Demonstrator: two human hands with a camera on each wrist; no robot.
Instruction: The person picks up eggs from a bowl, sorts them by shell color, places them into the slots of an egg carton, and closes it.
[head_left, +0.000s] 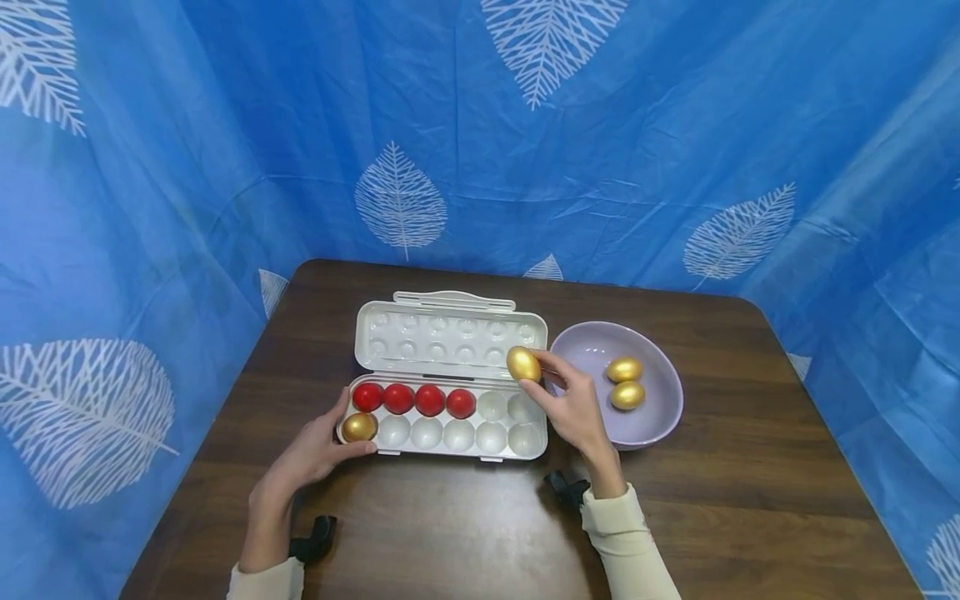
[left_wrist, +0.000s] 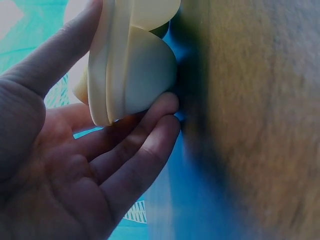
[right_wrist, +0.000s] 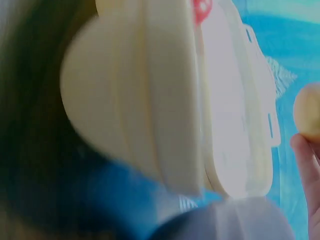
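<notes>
A white egg carton (head_left: 450, 442) lies open on the table, its lid (head_left: 442, 346) folded back. Several red eggs (head_left: 430, 400) fill the left of its back row, and one gold egg (head_left: 360, 427) sits in the front-left cup. My left hand (head_left: 311, 450) holds the carton's left end, thumb at the front rim; the left wrist view shows fingertips against the cup's outside (left_wrist: 150, 75). Between thumb and fingers, my right hand (head_left: 573, 404) pinches a gold egg (head_left: 523, 364) above the carton's right side. This egg also appears at the right wrist view's edge.
To the carton's right stands a lilac bowl (head_left: 660, 421) with two gold eggs (head_left: 627, 395) in it. The dark wooden table (head_left: 465, 517) reaches back to a blue curtain (head_left: 480, 225) with white leaf prints. Dark straps (head_left: 315, 537) show near both wrists.
</notes>
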